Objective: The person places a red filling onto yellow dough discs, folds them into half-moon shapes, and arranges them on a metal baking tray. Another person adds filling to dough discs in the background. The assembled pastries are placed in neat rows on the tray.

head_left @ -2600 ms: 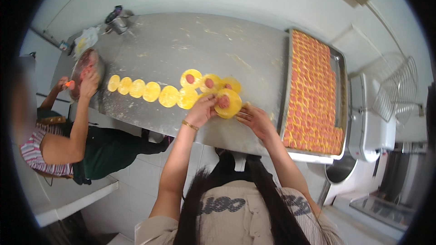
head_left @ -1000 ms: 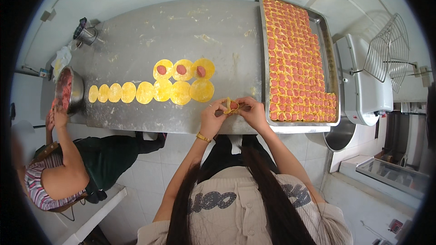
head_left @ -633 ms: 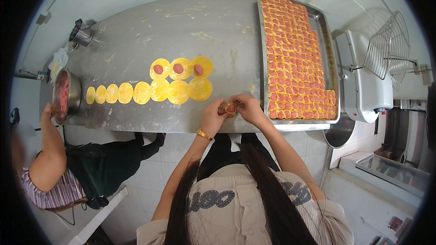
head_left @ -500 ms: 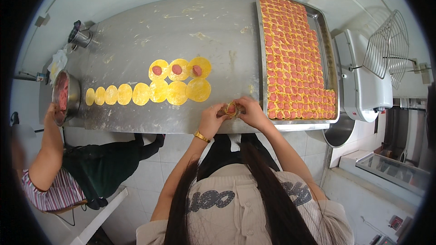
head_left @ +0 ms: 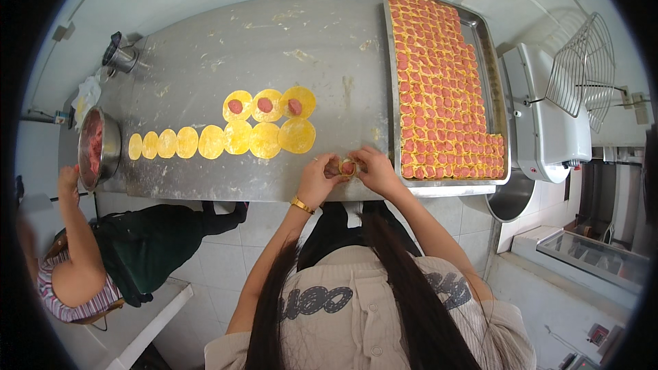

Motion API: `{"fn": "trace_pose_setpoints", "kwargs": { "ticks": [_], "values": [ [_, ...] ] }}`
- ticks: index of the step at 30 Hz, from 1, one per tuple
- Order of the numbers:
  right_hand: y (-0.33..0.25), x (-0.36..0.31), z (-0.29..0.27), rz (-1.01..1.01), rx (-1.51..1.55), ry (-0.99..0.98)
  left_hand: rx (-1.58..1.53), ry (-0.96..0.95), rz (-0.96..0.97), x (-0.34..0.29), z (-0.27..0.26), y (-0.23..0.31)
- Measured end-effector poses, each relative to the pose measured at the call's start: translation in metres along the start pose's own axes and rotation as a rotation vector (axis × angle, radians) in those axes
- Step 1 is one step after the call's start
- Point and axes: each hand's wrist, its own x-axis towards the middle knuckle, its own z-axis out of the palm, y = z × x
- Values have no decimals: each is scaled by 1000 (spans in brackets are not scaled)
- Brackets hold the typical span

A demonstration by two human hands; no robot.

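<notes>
Near the front edge of the steel table, my left hand (head_left: pixel 323 177) and my right hand (head_left: pixel 375 170) pinch a small open-topped dumpling (head_left: pixel 347 167) between them. Its yellow wrapper is gathered around pink meat filling. Ahead and to the left lie two rows of round yellow wrappers (head_left: pixel 264 140). The three wrappers of the far row each carry a lump of pink filling (head_left: pixel 264 105); the near row is bare and overlapping. Right of my hands, a large metal tray (head_left: pixel 502 96) holds many finished dumplings (head_left: pixel 439 89) packed in tight rows.
A steel bowl of pink meat (head_left: pixel 110 144) stands at the table's left end, with a co-worker's hand (head_left: pixel 68 179) beside it. A metal cup (head_left: pixel 123 59) sits at the far left corner. Right of the tray are a white appliance (head_left: pixel 548 109) and a wire rack (head_left: pixel 581 68).
The co-worker's hand at the left has drawn back from the bowl's rim. My hands keep hold of the dumpling in nearly the same place, with the fingers slightly shifted.
</notes>
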Motion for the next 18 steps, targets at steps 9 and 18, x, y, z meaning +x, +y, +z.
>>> {"fn": "trace_pose_setpoints", "kwargs": {
  "ticks": [9,18],
  "values": [
    [-5,1,1,-52,36,22,-38,-9,-38,-1,0,0],
    [-13,3,3,-61,123,30,40,-56,-40,4,0,3]
  ]
}}
